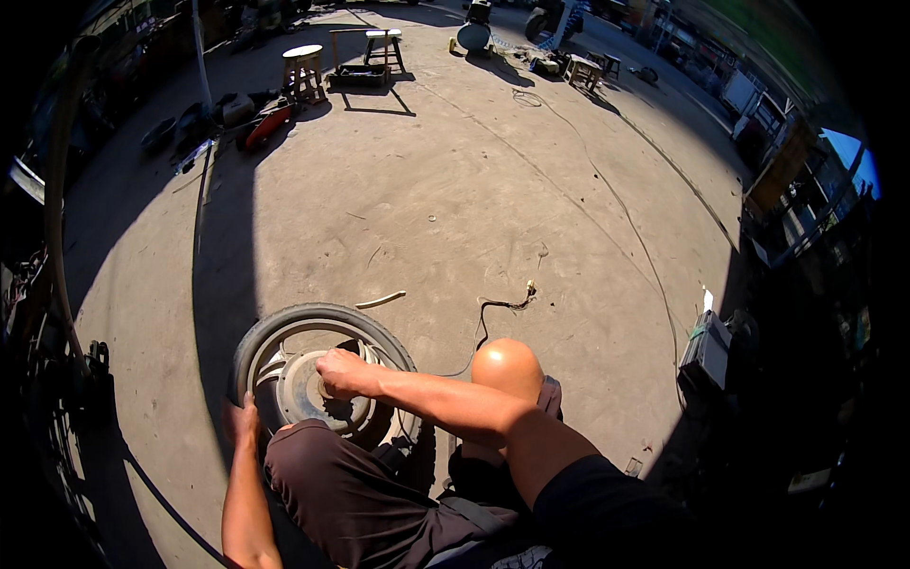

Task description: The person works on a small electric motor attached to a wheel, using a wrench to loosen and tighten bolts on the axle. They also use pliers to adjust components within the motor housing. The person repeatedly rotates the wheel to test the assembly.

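Note:
A wheel with a black tyre point(272, 320), pale spokes and a large grey hub point(308, 399) lies in front of my bent legs. My right hand point(343, 375) reaches across to the hub, its fingers curled at the centre; whatever they hold is hidden. My left hand point(243, 417) is at the tyre's left side, blurred, so its fingers are unclear. A thin grey cable runs rightward from near the wheel to a dark wire bundle with a pale connector point(530, 287). A short pale strip point(379, 299) lies beyond the tyre.
Stools point(302, 64), a black tray frame point(360, 78), a red object point(267, 126), a compressor-like tank point(474, 38) and a low bench point(583, 71) stand across the concrete floor. A silver case point(703, 351) sits at right, dark equipment point(90, 370) at left. Cables cross the floor.

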The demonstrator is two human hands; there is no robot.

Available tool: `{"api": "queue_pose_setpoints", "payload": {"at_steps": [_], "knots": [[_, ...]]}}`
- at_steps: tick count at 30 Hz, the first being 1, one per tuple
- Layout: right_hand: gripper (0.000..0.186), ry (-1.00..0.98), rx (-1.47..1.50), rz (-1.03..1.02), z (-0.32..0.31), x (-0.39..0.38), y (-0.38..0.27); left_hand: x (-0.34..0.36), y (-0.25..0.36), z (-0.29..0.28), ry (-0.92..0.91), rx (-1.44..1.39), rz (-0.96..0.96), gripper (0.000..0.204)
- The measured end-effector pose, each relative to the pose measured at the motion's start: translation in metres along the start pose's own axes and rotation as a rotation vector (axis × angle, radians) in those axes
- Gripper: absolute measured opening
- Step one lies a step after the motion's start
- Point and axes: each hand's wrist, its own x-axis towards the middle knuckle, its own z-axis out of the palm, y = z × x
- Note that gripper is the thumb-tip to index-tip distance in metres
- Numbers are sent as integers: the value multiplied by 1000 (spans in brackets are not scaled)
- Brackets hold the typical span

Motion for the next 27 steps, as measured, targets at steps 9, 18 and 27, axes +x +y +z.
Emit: {"api": "queue_pose_setpoints", "payload": {"at_steps": [9, 18, 27], "knots": [[13, 25, -8, 51, -7, -6, -6, -33, 30, -22, 83, -20, 90, 70], [7, 188, -16, -65, 0, -9, -2, -25, 21, -13, 124, -11, 122, 69], [13, 63, 70, -42, -2, 0, 6, -19, 15, -12, 126, 43, 120, 68]]}}
